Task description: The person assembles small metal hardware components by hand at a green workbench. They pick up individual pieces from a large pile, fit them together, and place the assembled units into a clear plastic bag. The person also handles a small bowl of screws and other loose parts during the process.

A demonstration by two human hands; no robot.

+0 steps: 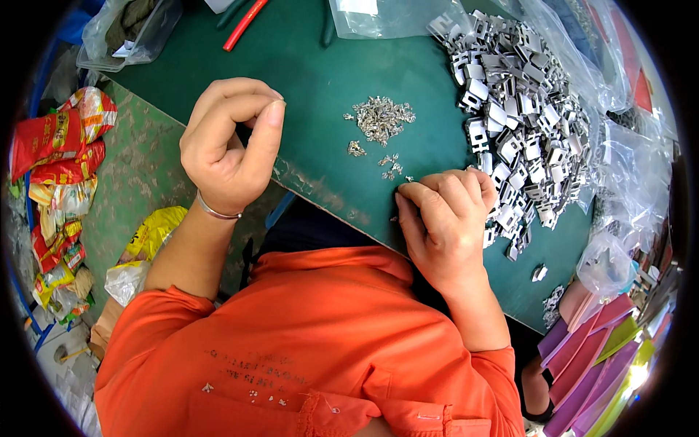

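My left hand point(231, 144), with a bracelet at its wrist, is raised over the near left edge of the green tabletop point(313, 95). Its fingers are curled, the thumb pressed toward the index finger; whatever is between them is too small or hidden to make out. My right hand point(450, 218) rests near the table's front edge with its thumb and fingers drawn together beside a few tiny metal pieces point(392, 167). A heap of the same tiny silvery pieces point(382, 119) lies farther off, a small clump point(356, 148) next to it. Right of that hand spreads a large pile of bent metal brackets point(524, 124).
Clear plastic bags point(633, 167) lie along the right side. At the far left are a clear plastic tub point(135, 36) and red-handled pliers point(245, 25). Red and yellow packages point(62, 146) sit left of the table. One loose bracket point(539, 273) lies near the right front edge.
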